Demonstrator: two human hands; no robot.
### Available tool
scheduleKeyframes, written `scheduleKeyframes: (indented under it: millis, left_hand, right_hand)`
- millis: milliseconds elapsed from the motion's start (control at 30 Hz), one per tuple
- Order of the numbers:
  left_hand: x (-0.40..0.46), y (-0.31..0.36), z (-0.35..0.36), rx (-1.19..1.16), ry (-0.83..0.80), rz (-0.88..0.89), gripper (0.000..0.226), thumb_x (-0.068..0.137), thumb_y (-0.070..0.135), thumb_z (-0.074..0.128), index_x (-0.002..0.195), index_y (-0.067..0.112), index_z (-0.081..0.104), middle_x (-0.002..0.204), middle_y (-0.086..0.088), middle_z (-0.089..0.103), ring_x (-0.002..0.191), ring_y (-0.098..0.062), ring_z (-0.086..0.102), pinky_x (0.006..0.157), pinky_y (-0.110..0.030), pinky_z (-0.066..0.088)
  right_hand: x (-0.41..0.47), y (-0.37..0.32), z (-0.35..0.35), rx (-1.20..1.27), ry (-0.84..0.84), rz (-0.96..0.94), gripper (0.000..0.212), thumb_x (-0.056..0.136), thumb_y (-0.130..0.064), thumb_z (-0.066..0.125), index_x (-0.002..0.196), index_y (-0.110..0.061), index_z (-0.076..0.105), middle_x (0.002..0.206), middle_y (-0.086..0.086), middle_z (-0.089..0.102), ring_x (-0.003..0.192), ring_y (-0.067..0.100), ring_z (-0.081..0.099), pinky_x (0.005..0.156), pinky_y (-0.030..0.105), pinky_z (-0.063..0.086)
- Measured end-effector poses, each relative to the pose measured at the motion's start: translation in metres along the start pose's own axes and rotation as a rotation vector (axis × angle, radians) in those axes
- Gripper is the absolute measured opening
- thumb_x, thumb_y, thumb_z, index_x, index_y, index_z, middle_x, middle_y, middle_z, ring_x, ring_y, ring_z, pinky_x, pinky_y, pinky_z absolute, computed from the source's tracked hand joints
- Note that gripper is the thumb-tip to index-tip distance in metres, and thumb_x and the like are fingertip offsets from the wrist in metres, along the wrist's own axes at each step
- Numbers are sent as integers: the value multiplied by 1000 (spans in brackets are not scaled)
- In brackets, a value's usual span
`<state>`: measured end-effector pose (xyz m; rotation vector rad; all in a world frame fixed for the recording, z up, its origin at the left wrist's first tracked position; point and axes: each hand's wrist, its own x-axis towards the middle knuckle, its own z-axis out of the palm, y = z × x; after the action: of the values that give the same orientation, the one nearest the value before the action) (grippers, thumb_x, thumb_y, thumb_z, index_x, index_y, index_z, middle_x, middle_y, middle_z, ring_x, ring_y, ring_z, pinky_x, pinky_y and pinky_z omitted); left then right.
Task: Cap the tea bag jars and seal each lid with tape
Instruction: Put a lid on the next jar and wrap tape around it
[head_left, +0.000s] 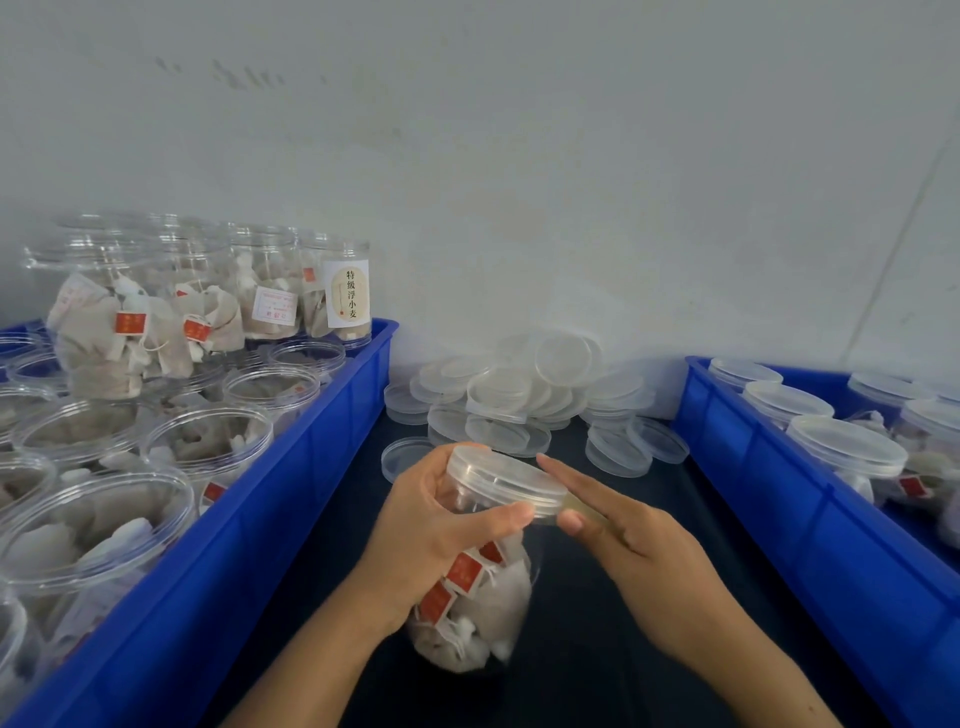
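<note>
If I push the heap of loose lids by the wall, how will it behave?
The heap of loose lids would probably slide apart: they lie tilted and overlapping. Each looks thin, clear plastic, so likely light. One leaning on edge may roll or topple.

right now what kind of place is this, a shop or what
Probably a small packing bench for tea. A blue crate holds open jars of tea bags, loose clear lids are heaped by the wall, and another crate holds capped jars.
</note>
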<state>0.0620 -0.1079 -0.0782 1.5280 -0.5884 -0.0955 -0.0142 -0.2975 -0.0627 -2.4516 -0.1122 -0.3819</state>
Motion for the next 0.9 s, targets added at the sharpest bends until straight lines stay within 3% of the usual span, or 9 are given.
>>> scheduleKeyframes:
  millis: [167,267,367,433,467,533,700,800,900]
  left_hand:
    - [1,-5,-4,-63,-66,-38,69,52,44,84,114,22,64,106,1,74,99,-12,69,78,-16,52]
    - [1,-7,-5,-105,-81,-37,70,55,38,84,119,19,63,110,-3,72,104,-15,68,80,-17,52]
    - [1,-10,-3,-112,-90,-28,73,55,38,84,122,20,60,112,-2,71,105,-14,67,81,-17,52]
    - [1,-11,0,-97,-59,-11,76,53,40,85,122,20,58,112,0,71,106,-14,67,81,-17,53]
    - [0,-12,1,-89,-27,-3,78,52,41,86,122,21,58,111,1,71,105,-13,67,80,-17,53]
    - [1,-12,1,-80,39,15,78,49,43,86,120,23,59,108,5,72,102,-10,68,77,-15,53]
    - [3,-13,-3,-32,150,41,83,44,46,88,118,24,59,105,12,71,97,-4,68,73,-12,52]
    - [3,-13,-4,-19,146,45,84,42,44,90,118,24,59,105,13,70,97,-3,67,73,-13,53]
    - [2,-12,-2,-35,93,43,80,45,45,86,118,26,59,106,11,71,100,-6,67,76,-15,53]
  right_hand:
    - [5,2,8,188,-66,-6,56,78,-71,41,132,-63,37,126,-33,55,124,-5,47,107,30,40]
    - [7,-1,10,353,-102,-24,57,82,-55,53,137,-47,43,131,-32,53,127,-8,44,111,29,36]
    - [8,-3,7,507,-144,-18,55,80,-40,59,134,-40,45,117,-29,63,102,-15,57,90,10,47]
    - [7,-5,3,521,-154,-5,54,84,-30,59,136,-33,44,81,-32,67,68,-17,57,61,3,44]
    - [7,-4,3,501,-141,-1,52,88,-25,58,137,-32,44,66,-34,61,59,-17,54,55,2,41]
    - [9,-2,2,460,-105,8,49,92,-22,58,137,-36,44,54,-35,52,54,-18,50,52,2,39]
    - [7,0,-1,453,-101,60,43,84,-46,54,126,-53,51,52,-20,42,50,-5,41,51,7,35]
    - [8,5,3,367,-82,49,37,95,-37,51,129,-52,50,55,-35,48,57,-17,48,55,7,36]
    - [8,8,6,362,-62,63,37,96,-37,51,129,-54,50,63,-38,51,59,-17,48,57,8,35]
